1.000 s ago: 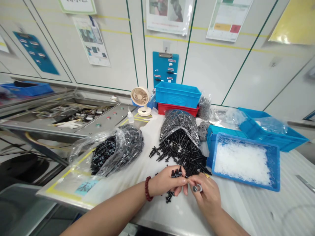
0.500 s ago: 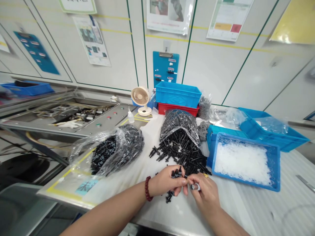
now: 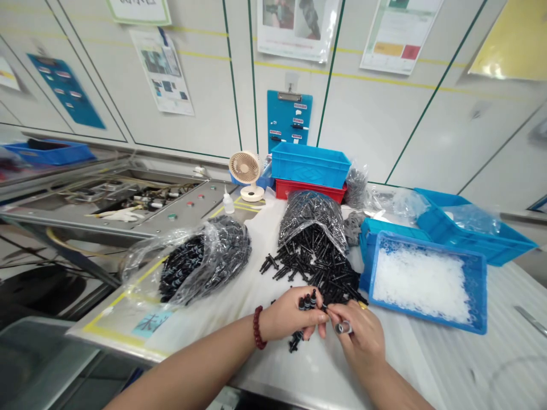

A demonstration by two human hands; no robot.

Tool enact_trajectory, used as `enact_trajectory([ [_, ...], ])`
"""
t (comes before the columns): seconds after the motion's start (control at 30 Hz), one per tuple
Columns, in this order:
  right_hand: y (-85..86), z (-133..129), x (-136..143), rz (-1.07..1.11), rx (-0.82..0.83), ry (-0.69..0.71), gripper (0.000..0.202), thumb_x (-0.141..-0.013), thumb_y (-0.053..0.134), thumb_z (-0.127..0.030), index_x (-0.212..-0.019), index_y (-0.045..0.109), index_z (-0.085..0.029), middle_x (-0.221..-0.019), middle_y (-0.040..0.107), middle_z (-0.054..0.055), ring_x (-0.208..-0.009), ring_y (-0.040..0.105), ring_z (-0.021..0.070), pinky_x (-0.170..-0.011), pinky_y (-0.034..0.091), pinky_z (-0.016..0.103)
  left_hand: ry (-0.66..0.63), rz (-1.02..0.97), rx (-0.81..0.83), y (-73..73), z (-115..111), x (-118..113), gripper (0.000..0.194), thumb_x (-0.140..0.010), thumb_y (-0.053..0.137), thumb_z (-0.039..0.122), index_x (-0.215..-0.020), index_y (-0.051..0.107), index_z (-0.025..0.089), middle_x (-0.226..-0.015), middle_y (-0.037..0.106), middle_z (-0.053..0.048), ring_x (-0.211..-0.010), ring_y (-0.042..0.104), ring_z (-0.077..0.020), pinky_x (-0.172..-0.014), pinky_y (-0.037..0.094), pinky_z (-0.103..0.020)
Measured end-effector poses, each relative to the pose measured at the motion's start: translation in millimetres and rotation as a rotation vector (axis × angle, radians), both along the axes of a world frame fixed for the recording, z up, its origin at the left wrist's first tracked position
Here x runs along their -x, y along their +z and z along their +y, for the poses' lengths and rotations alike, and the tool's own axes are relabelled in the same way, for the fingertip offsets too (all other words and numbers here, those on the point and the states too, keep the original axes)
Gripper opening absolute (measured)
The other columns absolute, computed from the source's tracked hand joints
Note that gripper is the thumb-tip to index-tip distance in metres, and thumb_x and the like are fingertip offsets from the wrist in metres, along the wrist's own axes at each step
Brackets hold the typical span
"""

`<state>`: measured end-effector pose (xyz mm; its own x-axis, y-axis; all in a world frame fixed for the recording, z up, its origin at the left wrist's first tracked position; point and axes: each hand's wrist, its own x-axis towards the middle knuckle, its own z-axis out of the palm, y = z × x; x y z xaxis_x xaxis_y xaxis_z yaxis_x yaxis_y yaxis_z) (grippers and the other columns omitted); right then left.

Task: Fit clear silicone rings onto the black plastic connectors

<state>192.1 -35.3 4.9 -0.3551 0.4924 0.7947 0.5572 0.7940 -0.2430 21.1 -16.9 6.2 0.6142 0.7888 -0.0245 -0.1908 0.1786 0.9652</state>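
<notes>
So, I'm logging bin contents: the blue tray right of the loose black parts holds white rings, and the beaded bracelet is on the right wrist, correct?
Not quite. The head view shows the beaded bracelet on the left wrist, behind the left hand. The blue tray right of the loose black parts does hold white rings.

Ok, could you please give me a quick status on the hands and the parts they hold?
Left hand gripping several small black parts, tips up. Right hand pinching a small grey sleeve beside them. Loose black pile just behind; nothing blocking.
</notes>
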Motion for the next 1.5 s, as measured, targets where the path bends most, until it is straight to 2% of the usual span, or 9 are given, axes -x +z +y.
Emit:
enact_trajectory([
  [0.37, 4.5, -1.5, 0.6, -0.119, -0.009, -0.065, 0.017, -0.089, 0.047, -0.025, -0.075, 0.055, -0.019, -0.057, 0.057, -0.001, -0.048, 0.048, 0.0109, -0.05, 0.032, 0.026, 0.027, 0.084, -0.038, 3.9, -1.7, -1.4, 0.039, -0.07, 0.066, 0.045, -0.068, 0.041, 0.015, -0.053, 0.059, 0.002, -0.036, 0.044, -0.004, -0.037, 0.033, -0.015],
  [0.6, 5.2, -2.5, 1.2, -0.13, -0.015, -0.099, 0.02, -0.088, 0.047, -0.024, -0.068, 0.049, -0.021, -0.053, 0.053, -0.002, -0.046, 0.046, 0.0109, -0.05, 0.03, 0.026, -0.064, 0.05, 0.0, -1.1, -0.5, -0.5, 0.045, -0.068, 0.066, 0.053, -0.071, 0.041, 0.016, -0.055, 0.06, 0.001, -0.035, 0.044, -0.0043, -0.035, 0.03, -0.015],
  [0.7, 4.7, -2.0, -0.3, -0.082, 0.035, -0.063, 0.016, -0.086, 0.046, -0.021, -0.07, 0.05, -0.021, -0.054, 0.054, -0.003, -0.046, 0.047, 0.0107, -0.05, 0.033, 0.024, -0.01, 0.053, -0.028, -1.1, 1.4, 1.0, 0.045, -0.068, 0.064, 0.055, -0.076, 0.043, 0.015, -0.057, 0.059, 0.001, -0.035, 0.042, -0.0045, -0.036, 0.032, -0.016],
  [0.77, 3.5, -1.2, -2.4, -0.02, 0.095, -0.059, 0.013, -0.084, 0.044, -0.017, -0.073, 0.051, -0.021, -0.057, 0.056, -0.002, -0.048, 0.049, 0.0107, -0.05, 0.037, 0.023, 0.117, 0.131, -0.136, -1.3, 3.6, 3.1, 0.039, -0.074, 0.06, 0.051, -0.078, 0.047, 0.014, -0.057, 0.059, 0.001, -0.038, 0.042, -0.0056, -0.04, 0.035, -0.018],
  [0.87, 2.6, 0.5, -5.0, 0.095, 0.206, -0.12, 0.01, -0.083, 0.045, -0.018, -0.087, 0.054, -0.02, -0.067, 0.06, 0.0, -0.052, 0.053, 0.011, -0.046, 0.04, 0.021, 0.329, 0.366, -0.484, -2.3, 7.5, 7.5, 0.024, -0.079, 0.059, 0.038, -0.079, 0.058, 0.014, -0.067, 0.065, -0.003, -0.057, 0.056, -0.0128, -0.059, 0.045, -0.024],
  [1.0, 3.1, 3.0, -5.4, 0.187, 0.311, -0.145, 0.018, -0.084, 0.049, -0.027, -0.099, 0.054, -0.02, -0.067, 0.058, -0.001, -0.05, 0.053, 0.011, -0.042, 0.041, 0.02, 0.4, 0.527, -0.84, -3.2, 10.3, 12.2, 0.016, -0.082, 0.057, 0.029, -0.085, 0.065, 0.016, -0.084, 0.069, -0.007, -0.079, 0.062, -0.0183, -0.075, 0.046, -0.027],
  [1.17, -2.9, 9.0, -4.2, 0.098, 0.395, -0.095, 0.014, -0.084, 0.051, -0.029, -0.091, 0.058, -0.02, -0.064, 0.059, -0.002, -0.053, 0.055, 0.0111, -0.048, 0.043, 0.019, 0.423, 0.542, -0.932, -2.9, 10.4, 13.1, 0.017, -0.083, 0.056, 0.029, -0.086, 0.067, 0.017, -0.08, 0.069, -0.007, -0.074, 0.062, -0.0173, -0.072, 0.048, -0.027],
  [1.33, -8.6, 13.1, -4.5, 0.041, 0.417, -0.076, 0.018, -0.086, 0.047, -0.028, -0.072, 0.054, -0.019, -0.06, 0.056, -0.002, -0.054, 0.053, 0.0109, -0.05, 0.04, 0.019, 0.459, 0.496, -0.882, -4.7, 11.7, 14.2, 0.014, -0.08, 0.061, 0.027, -0.087, 0.068, 0.017, -0.08, 0.069, -0.006, -0.073, 0.062, -0.0168, -0.071, 0.048, -0.026],
  [1.5, -5.1, 10.4, -4.7, 0.062, 0.479, -0.079, 0.014, -0.085, 0.049, -0.031, -0.082, 0.056, -0.019, -0.064, 0.056, -0.003, -0.055, 0.053, 0.0108, -0.051, 0.04, 0.019, 0.445, 0.534, -0.983, -5.3, 12.4, 15.9, 0.016, -0.081, 0.055, 0.018, -0.091, 0.067, 0.016, -0.082, 0.069, -0.007, -0.075, 0.062, -0.0173, -0.072, 0.049, -0.027],
])
